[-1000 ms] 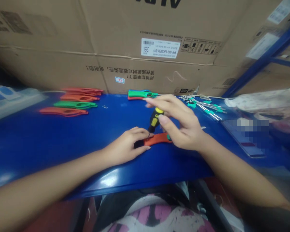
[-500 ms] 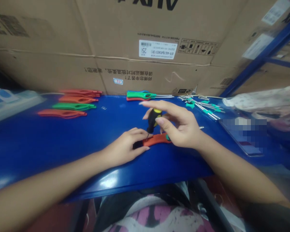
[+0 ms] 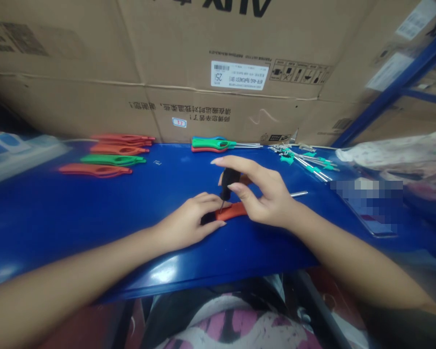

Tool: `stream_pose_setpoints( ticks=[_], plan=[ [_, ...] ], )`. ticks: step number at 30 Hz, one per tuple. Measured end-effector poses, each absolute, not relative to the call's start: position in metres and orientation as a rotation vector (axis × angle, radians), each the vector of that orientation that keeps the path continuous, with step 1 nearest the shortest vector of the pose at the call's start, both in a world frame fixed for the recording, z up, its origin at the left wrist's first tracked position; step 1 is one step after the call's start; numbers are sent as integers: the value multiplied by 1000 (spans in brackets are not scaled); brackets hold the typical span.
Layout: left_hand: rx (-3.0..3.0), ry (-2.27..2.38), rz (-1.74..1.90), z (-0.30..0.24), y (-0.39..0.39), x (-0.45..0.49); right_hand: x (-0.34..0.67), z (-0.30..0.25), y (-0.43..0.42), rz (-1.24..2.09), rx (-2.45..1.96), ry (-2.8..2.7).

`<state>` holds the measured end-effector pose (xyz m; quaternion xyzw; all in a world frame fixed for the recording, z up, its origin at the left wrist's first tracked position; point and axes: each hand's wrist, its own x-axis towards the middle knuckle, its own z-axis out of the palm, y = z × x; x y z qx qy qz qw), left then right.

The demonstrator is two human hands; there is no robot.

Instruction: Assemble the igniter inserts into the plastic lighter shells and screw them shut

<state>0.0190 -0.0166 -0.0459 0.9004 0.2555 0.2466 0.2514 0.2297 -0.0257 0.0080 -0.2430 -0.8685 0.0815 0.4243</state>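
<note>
Orange handle (image 3: 234, 211) under screwdriver (image 3: 229, 182), apparently in contact

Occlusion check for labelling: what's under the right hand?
The orange handle runs beneath the right hand; a metal rod shows beyond it on the right. The handle's right end and any join with the rod are covered.

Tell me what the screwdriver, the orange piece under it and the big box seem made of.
Screwdriver: dark handle, probably matte plastic or rubber, as it shows little shine; its thin, straight shaft likely metal.
Orange piece: likely moulded plastic, smooth, judging by its even colour and curved outline.
Big box: matte brown cardboard, given its creases and print.
</note>
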Motion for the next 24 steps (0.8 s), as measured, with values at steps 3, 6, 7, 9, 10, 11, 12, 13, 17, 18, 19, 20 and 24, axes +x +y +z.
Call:
stream_pose_setpoints(
  ticks=[3, 6, 7, 9, 10, 11, 12, 13, 17, 18, 19, 20, 24],
  plan=[
    [2454, 696, 671, -48, -17, 18, 230, 8, -26, 18, -625, -2151],
    [2451, 720, 648, -49, -17, 18, 230, 10, -27, -39, -597, -2112],
    [2447, 722, 646, -50, -17, 18, 230, 11, -27, -36, -585, -2098],
    [2440, 709, 652, -49, -16, 18, 230, 14, -29, 7, -571, -2101],
    [2437, 698, 657, -49, -16, 18, 230, 14, -30, 63, -568, -2122],
    [2435, 691, 663, -48, -16, 19, 229, 15, -31, 146, -565, -2147],
    [2435, 684, 668, -48, -16, 19, 229, 16, -32, 244, -559, -2165],
    [2434, 681, 675, -48, -16, 19, 228, 16, -32, 341, -548, -2170],
    [2446, 703, 681, -50, -17, 19, 228, 13, -31, 409, -548, -2156],
    [2451, 712, 683, -50, -17, 19, 228, 13, -30, 331, -558, -2154],
    [2457, 719, 686, -50, -17, 19, 228, 12, -29, 240, -565, -2149],
    [2461, 721, 687, -50, -17, 18, 229, 12, -29, 156, -565, -2141],
    [2447, 699, 671, -48, -18, 19, 230, 16, -30, 207, -549, -2148]
  ],
)
